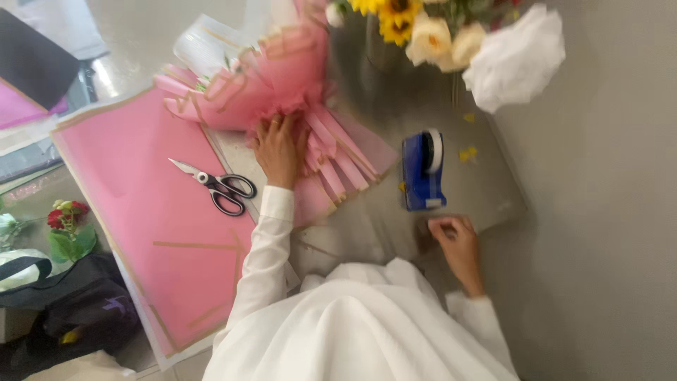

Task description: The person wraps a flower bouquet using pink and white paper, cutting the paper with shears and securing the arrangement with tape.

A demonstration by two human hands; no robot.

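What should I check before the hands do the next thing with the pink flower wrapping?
1. Left hand presses on the pink wrapped bouquet: ok.
2. Right hand has something pinched in its fingers: cannot tell, too blurred.
3. Blue tape dispenser close to the right hand: ok.
4. Scissors lying apart from both hands, on the pink sheet: ok.
5. Wrapping folds taped shut: cannot tell.

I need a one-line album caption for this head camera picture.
Left hand presses a pink paper-wrapped bouquet; right hand pinches near a blue tape dispenser; black-handled scissors lie on a pink sheet.
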